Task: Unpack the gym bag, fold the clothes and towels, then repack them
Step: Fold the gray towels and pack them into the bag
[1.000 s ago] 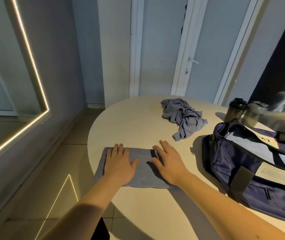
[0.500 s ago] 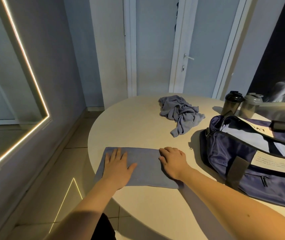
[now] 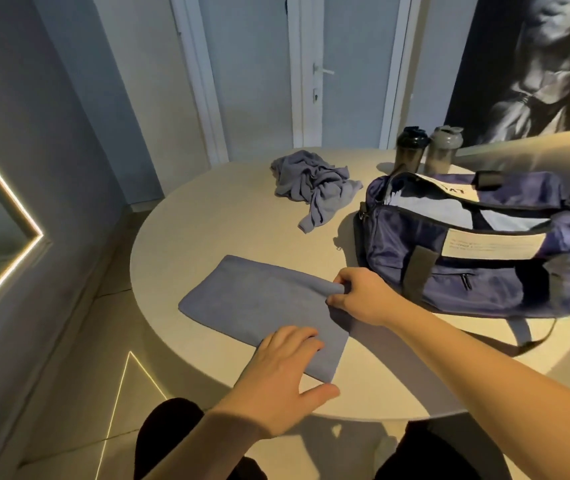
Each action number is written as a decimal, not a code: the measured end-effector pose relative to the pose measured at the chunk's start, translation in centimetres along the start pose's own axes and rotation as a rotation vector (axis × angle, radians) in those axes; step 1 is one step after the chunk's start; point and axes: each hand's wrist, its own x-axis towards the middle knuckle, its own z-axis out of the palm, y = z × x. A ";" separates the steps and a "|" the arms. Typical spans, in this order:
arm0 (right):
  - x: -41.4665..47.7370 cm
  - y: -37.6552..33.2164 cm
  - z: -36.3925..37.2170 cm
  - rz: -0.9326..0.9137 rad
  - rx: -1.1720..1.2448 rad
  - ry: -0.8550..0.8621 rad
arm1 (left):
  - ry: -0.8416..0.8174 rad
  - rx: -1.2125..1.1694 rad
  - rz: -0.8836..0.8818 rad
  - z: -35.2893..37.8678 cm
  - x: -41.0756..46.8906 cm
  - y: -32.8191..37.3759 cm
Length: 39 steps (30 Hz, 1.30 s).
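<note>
Two hands worked one folded towel (image 3: 259, 306), which lay flat on the round table (image 3: 207, 216) at about seven o'clock from its centre, its near long edge close along the rim. The right hand (image 3: 359, 296) had thumb and curled fingers pinched on the towel's end at three o'clock, raising a small roll of cloth. The left hand (image 3: 276, 372) lay with fingers nearly straight, pressing the corner at five o'clock and gripping nothing. The cloth looked light, soft and limp, and likely to slide on the smooth top unless pinned, so the doubled end edge seemed the best place to hold. The gym bag (image 3: 467, 244) sat near the right hand at three o'clock, hemming that side. A crumpled garment (image 3: 314, 183) lay well apart at twelve o'clock, with shaker bottles (image 3: 411, 147) at one o'clock behind the bag. Bare tabletop between towel and garment left room to fold toward nine or eleven o'clock; at six o'clock the rim risked a slip.
</note>
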 end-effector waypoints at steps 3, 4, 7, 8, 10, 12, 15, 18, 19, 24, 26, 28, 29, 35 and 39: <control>-2.8 0.5 -0.5 0.091 0.177 -0.053 | -0.024 -0.024 0.039 0.8 -1.4 -0.3; -3.7 0.6 -0.6 0.136 0.248 -0.081 | -0.022 -0.033 0.056 1.2 -1.8 -0.6; -6.0 0.8 -0.9 0.230 0.412 -0.166 | 0.115 -0.026 0.151 2.7 -2.7 -1.4; -6.7 1.0 -1.0 0.236 0.418 -0.195 | 0.195 -0.026 0.183 3.1 -2.9 -1.7; -7.9 1.2 -1.3 0.228 0.411 -0.255 | 0.321 -0.027 0.234 3.6 -3.5 -1.8; -9.0 1.4 -1.5 0.210 0.429 -0.299 | 0.414 -0.024 0.298 3.6 -4.0 -1.8; -10.0 1.9 -1.7 0.156 0.440 -0.287 | 0.475 -0.041 0.340 3.2 -4.6 -1.5; -10.1 3.1 -1.4 0.031 0.294 -0.098 | 0.456 -0.081 0.301 3.0 -4.8 -1.5; -10.0 3.5 -1.3 -0.002 0.261 -0.051 | 0.457 -0.085 0.296 2.9 -4.9 -1.4; -10.3 4.3 -0.8 -0.256 0.407 -0.159 | 0.483 -0.160 0.152 2.5 -4.7 -0.5; -10.2 4.3 -0.6 -0.305 0.446 -0.235 | 0.539 -0.251 0.045 2.2 -4.4 0.0; -9.8 4.1 -0.3 -0.315 0.405 -0.248 | 0.612 -0.290 -0.057 1.9 -3.9 0.4; -9.5 4.0 -0.1 -0.327 0.380 -0.238 | 0.633 -0.362 -0.118 1.6 -3.6 0.5; -7.6 2.7 -0.5 -0.307 0.412 -0.319 | 0.606 -0.743 -0.423 -0.6 -1.4 0.2; -6.5 1.7 0.1 -0.279 0.394 -0.211 | 0.602 -0.782 -0.538 -1.0 -0.4 -1.0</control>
